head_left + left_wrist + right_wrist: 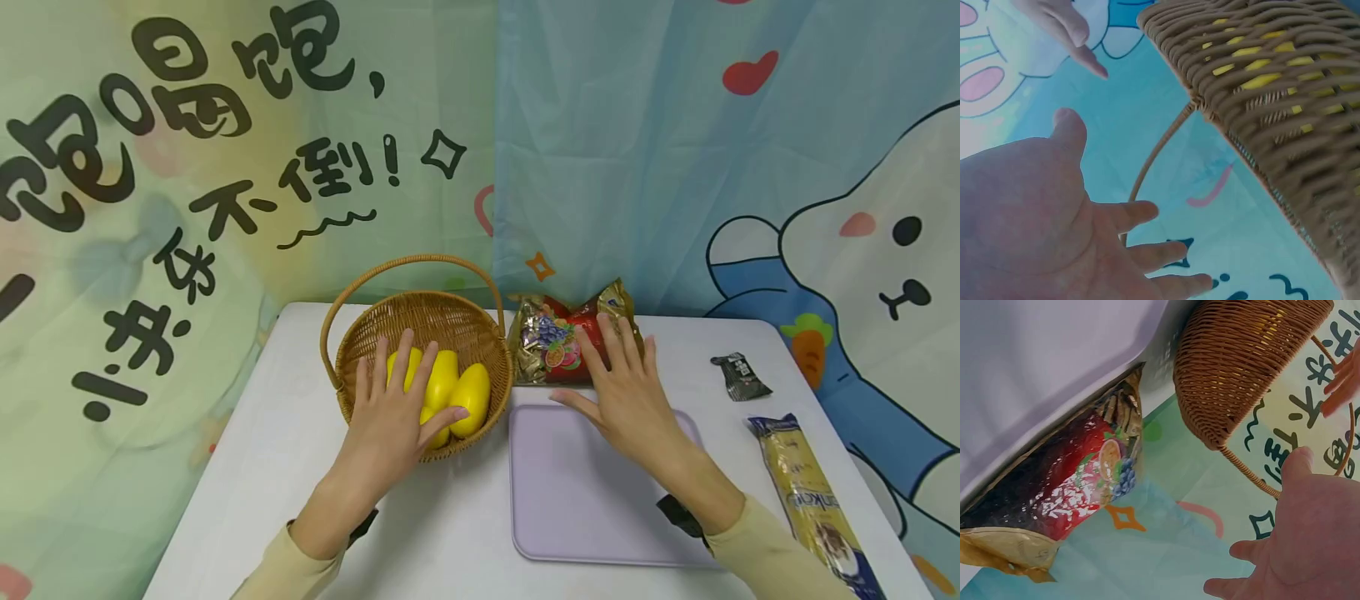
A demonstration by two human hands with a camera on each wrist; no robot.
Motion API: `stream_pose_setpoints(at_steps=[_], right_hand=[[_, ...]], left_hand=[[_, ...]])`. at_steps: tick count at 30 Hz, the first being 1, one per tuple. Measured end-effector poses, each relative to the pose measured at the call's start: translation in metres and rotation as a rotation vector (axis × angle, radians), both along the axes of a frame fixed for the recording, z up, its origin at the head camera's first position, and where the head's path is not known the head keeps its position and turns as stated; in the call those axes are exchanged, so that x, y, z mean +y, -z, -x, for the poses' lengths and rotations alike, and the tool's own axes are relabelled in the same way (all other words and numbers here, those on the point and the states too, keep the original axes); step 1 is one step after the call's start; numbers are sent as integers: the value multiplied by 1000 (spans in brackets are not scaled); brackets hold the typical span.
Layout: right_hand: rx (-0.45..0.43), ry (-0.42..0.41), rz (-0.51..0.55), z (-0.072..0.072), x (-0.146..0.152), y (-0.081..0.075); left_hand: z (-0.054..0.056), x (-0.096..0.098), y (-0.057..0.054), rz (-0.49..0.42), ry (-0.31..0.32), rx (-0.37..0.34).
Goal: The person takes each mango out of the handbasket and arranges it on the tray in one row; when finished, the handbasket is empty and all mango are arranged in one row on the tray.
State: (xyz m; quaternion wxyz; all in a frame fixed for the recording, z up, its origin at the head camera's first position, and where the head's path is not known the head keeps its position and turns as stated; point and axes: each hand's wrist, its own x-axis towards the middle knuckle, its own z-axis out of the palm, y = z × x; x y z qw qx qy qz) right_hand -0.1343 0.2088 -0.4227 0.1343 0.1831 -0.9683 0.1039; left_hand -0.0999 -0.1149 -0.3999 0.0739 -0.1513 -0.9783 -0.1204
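Both hands are held up with their fingers spread, and neither holds anything. In the head view my left hand [387, 425] hovers in front of a wicker basket [352, 342] and covers part of it. Inside the basket lie several yellow mangoes [471, 400], partly hidden by the hand. My right hand [630, 400] is over the back part of a lilac tray [577, 500], its fingertips overlapping a red and gold food bag [562, 342]. In the left wrist view the basket [1272, 94] stands apart from the left palm [1029, 219].
A small black packet [741, 377] lies at the right back of the white table [450, 533]. Nearer the right edge is a long gold and blue package [806, 500]. Printed curtains [600, 167] hang right behind the table. The basket's tall handle [420, 258] arches up at the back.
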Motion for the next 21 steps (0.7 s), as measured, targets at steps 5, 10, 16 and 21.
stream_pose_setpoints(at_steps=[5,10,16,21], right_hand=[[-26,-4,-6,2,-9,-5],[-49,-14,-11,4,-20,-9],[-61,-34,-14,5,-30,-11],[-103,-61,5,8,-43,-13]], left_hand=[[-8,-12,-4,-43,-24,-7],[-13,-22,1,-58,-35,-1],[-19,-27,5,-75,-44,26],[-22,-31,7,-49,-96,14]])
